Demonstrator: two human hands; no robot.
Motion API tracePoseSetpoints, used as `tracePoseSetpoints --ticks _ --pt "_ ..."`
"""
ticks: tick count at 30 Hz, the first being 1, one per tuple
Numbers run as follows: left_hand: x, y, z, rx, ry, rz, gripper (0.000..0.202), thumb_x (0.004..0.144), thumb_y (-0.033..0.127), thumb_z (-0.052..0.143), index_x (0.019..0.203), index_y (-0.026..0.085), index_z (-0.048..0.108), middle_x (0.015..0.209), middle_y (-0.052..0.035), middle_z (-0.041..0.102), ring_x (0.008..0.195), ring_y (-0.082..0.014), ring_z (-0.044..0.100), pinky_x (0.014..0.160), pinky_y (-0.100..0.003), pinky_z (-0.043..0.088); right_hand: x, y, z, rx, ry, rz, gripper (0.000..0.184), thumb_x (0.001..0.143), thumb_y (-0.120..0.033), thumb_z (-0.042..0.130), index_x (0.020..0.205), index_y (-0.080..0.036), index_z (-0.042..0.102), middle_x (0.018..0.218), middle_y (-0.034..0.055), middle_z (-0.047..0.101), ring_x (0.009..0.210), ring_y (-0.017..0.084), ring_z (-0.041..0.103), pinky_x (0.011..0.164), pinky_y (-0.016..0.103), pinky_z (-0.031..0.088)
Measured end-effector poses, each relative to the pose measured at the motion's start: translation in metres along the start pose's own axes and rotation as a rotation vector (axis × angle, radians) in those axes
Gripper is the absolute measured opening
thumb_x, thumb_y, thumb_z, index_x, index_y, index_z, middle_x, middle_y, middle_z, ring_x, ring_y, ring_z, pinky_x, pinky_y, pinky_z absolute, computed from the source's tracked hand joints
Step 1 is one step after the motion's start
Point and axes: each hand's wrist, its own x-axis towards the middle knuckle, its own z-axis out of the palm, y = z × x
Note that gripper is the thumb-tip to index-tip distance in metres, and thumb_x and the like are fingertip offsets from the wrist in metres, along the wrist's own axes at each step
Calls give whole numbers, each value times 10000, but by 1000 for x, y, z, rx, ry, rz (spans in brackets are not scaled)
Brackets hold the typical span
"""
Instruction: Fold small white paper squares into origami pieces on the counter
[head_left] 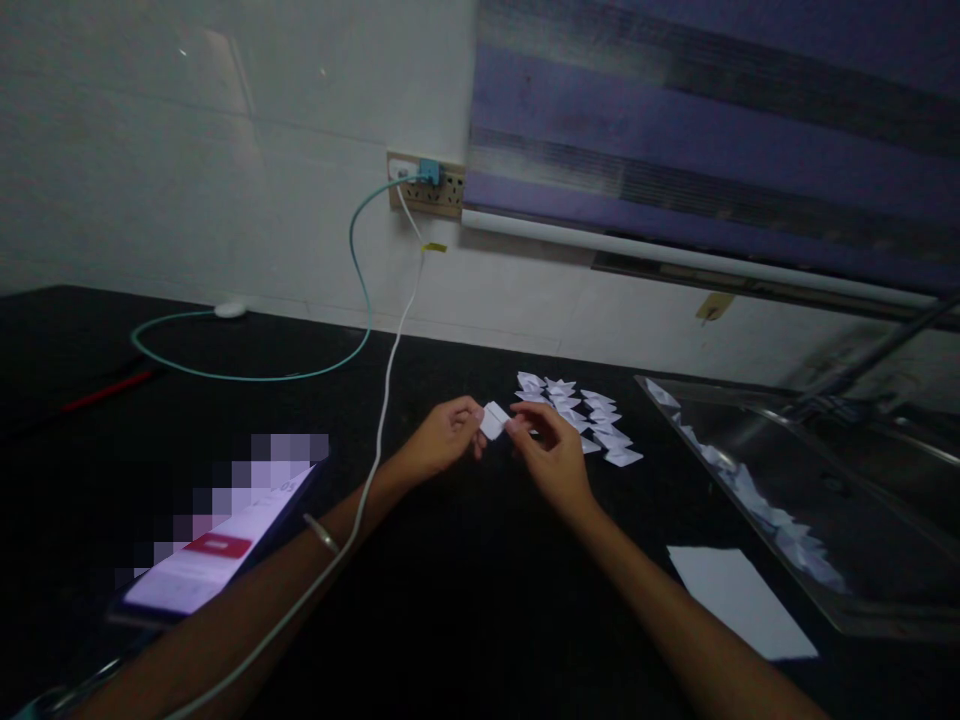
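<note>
My left hand (442, 437) and my right hand (551, 450) meet above the black counter (465, 600), both pinching a small white folded piece of paper (493, 419) between thumb and fingers. Just behind my right hand lies a heap of several small folded white paper pieces (581, 415). A thin metal bangle (322, 533) sits on my left wrist.
A lit phone (217, 550) lies at the left with a white cable (382, 420) running to a wall socket (426, 185). A green cable (255, 372) loops on the counter. A white sheet (739, 600) lies at the right beside a steel sink (862, 530) with paper scraps.
</note>
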Motion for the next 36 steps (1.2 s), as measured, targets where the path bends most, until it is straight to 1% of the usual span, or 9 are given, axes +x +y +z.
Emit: tracePoseSetpoints --ticks 2,6,9,12,14,20,26,31,36 --pt "0 -3 2 16 1 17 245 940 371 571 804 168 555 643 10 631 577 -114 626 602 -238 488 2 4 1 118 -4 115 350 756 -369 807 1055 -222 698 806 9 691 643 158 631 553 285 535" --pt "-1 -6 1 16 -42 57 193 919 341 604 900 148 605 730 -10 663 645 -115 647 640 -241 506 5 12 1 188 -49 263 301 694 -406 843 855 -182 725 681 16 697 601 166 648 588 307 555" --pt "-3 -3 -2 5 -64 43 236 884 331 652 1032 148 629 799 -19 680 660 -103 634 573 -199 472 6 14 -1 178 49 258 290 669 -409 858 824 -186 755 697 31 727 594 178 661 612 329 554" --pt "-5 1 -4 -15 -29 -8 276 888 371 637 1049 148 635 801 -19 671 568 -77 566 444 -163 376 6 12 -1 175 79 245 281 655 -410 864 809 -193 774 723 39 745 599 187 667 632 346 557" --pt "-6 2 -4 -47 -16 -13 300 880 391 646 1048 141 638 804 -19 670 531 -66 537 420 -163 372 6 11 -1 187 85 242 277 649 -405 867 807 -195 779 736 39 751 605 186 668 644 349 559" --pt "-3 3 2 -72 39 -19 320 834 371 695 1038 131 639 782 -33 695 520 -81 565 397 -167 360 4 11 3 224 124 234 249 651 -372 870 800 -194 779 714 26 743 617 172 667 656 325 551" --pt "-4 10 5 -50 141 11 208 796 264 701 948 124 675 756 -41 711 632 -110 638 489 -173 417 1 9 6 277 83 265 278 651 -339 866 877 -204 775 844 41 781 717 196 717 751 352 581" --pt "-7 10 3 -105 96 -18 321 797 342 707 1034 127 685 728 -24 689 528 -82 554 416 -169 339 1 12 7 276 115 282 271 646 -343 870 866 -209 785 819 41 776 701 200 711 749 363 576" --pt "-6 8 4 -69 108 3 300 796 344 714 1012 136 694 727 -30 696 536 -89 568 433 -176 380 0 14 7 269 124 263 263 652 -351 872 858 -207 796 813 43 774 698 198 699 742 363 573"
